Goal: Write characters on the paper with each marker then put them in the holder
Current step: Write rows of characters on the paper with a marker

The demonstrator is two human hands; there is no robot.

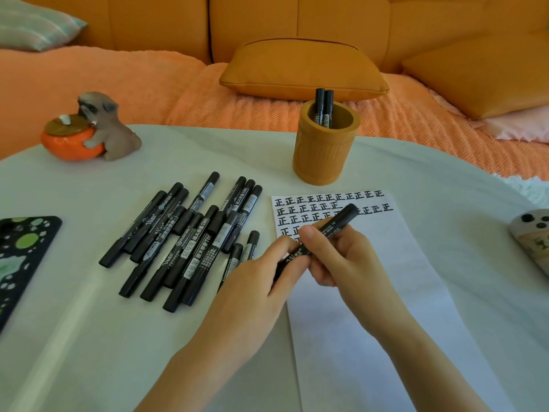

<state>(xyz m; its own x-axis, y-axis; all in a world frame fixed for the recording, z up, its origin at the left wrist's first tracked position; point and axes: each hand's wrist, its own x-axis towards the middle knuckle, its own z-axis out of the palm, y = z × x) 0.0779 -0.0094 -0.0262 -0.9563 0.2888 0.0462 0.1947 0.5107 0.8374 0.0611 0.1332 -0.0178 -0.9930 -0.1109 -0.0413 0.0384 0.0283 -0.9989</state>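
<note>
A white table (89, 337) stands before an orange sofa (148, 25). In the head view, both hands hold one marker (341, 217) above the paper (401, 263). The left hand (261, 281) pinches its near-left end and the right hand (341, 254) wraps the barrel. The marker's axis runs far-right. The holder (323, 156) stands straight beyond, nearer the right hand.

Each marker (341, 218) is black with white print on the barrel. The paper (386, 263) is white, with rows of black characters at its top. The pen holder (325, 150) is ochre brown. The desk (89, 337) is pale greenish white. The sofa (160, 22) is orange, and its blanket (237, 114) is salmon and ribbed.
</note>
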